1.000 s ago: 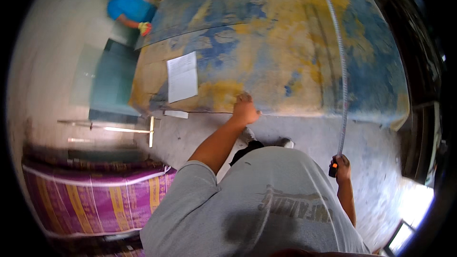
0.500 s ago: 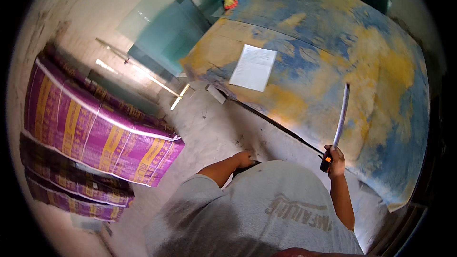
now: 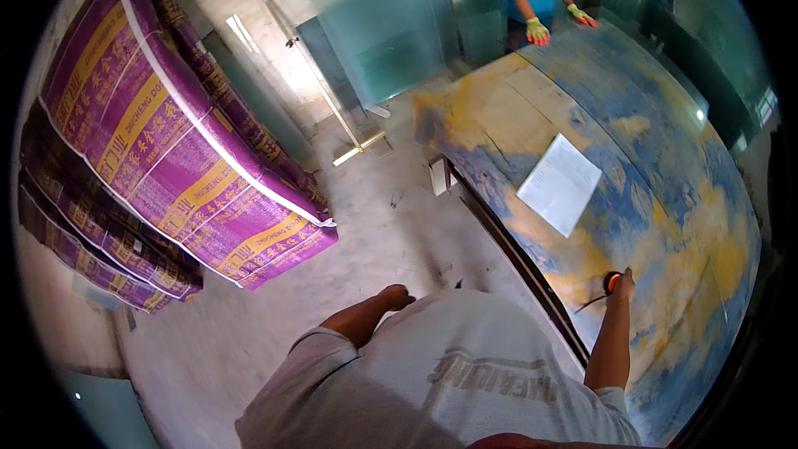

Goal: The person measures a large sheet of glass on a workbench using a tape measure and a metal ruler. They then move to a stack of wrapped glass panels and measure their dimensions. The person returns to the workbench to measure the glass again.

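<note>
My right hand [image 3: 625, 282] is closed round a black and orange tape measure [image 3: 613, 283] over the table's near part. A short dark strip, seemingly its blade, sticks out to the left. My left hand [image 3: 397, 297] hangs at my left side over the floor, its fingers curled; what they hold, if anything, I cannot make out. Ahead of the tape measure, a white printed sheet of paper [image 3: 560, 185] lies on the table [image 3: 532, 100], whose top is mottled blue and yellow.
Across the table a person in blue rests gloved hands [image 3: 538, 32] on its far edge. Glass sheets [image 3: 378, 41] lean at the back. A long T-shaped bar [image 3: 320, 87] stands before them. Purple wrapped panels [image 3: 191, 150] lean on the left. More glass [image 3: 112, 407] lies at lower left.
My view has turned, shifting the table rightward. The tape's long blade, which stood out ahead, now shows only as a short strip. My right hand has moved over the table.
</note>
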{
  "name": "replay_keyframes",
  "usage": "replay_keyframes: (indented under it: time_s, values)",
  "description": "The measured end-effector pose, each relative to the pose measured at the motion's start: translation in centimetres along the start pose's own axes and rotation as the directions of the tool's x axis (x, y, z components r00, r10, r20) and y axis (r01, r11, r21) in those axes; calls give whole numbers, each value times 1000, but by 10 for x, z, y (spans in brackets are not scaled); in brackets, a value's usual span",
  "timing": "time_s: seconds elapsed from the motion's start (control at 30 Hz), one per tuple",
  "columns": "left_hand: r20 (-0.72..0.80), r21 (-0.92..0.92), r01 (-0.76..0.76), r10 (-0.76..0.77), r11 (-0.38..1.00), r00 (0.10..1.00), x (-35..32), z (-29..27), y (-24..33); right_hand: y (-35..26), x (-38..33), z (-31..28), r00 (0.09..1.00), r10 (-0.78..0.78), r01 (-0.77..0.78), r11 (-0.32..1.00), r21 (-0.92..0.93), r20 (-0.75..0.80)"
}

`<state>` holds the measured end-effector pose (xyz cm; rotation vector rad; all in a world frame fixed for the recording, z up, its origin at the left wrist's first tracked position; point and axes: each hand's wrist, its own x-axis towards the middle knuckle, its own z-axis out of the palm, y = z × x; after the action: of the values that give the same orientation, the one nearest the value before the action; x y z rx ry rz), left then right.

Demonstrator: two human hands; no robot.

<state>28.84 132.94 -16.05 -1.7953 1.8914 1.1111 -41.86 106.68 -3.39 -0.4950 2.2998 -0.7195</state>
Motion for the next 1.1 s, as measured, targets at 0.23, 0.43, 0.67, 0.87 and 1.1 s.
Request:
replay_keyframes:
  time_s: [0.23, 0.43, 0.67, 0.87, 1.1]
  values:
    - [-82, -546, 438, -565, 714, 821, -52, -56, -127, -60, -66, 25, 900, -35, -95, 957, -274, -434]
    - [-37, -293, 388, -416, 874, 909, -47, -17, -188, -39, -48, 38, 775, -54, -286, 858, -426, -629]
    - [64, -806, 324, -471, 495, 880, -5, 7, -212, -107, -32, 51, 809, 13, -412, 727, -550, -588]
    - [83, -573, 499, -560, 650, 824, 35, -176, -259, -229, -33, 61, 761, -134, -349, 741, -574, -635]
    - [-262, -804, 284, -739, 523, 621, 148, -293, -481, -388, -67, 297, 683, -720, 610, 655, -446, -125]
